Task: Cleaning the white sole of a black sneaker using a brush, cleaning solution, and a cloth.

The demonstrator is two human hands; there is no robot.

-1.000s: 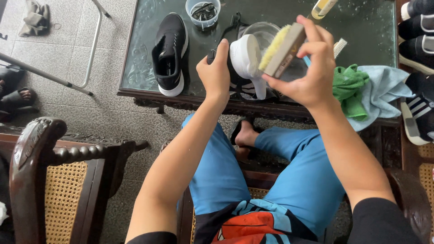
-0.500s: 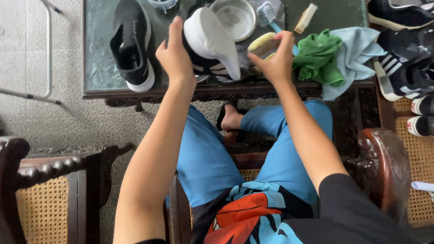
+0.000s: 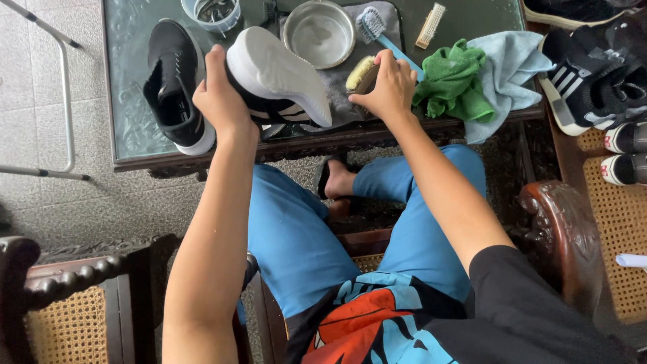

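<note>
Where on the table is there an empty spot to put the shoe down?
The green glass table is bare along its left edge, beside the black sneaker with white sole. The middle and right are crowded: round metal bowl, blue-handled brush, green cloth, light blue cloth.

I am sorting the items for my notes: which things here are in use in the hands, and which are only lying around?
In use:
- left hand holding the black shoe with the white sole
- right hand gripping the scrub brush

Lying about:
- second black shoe
- metal bowl
- blue-handled brush
- green cloth
- light blue cloth
- plastic cup
</note>
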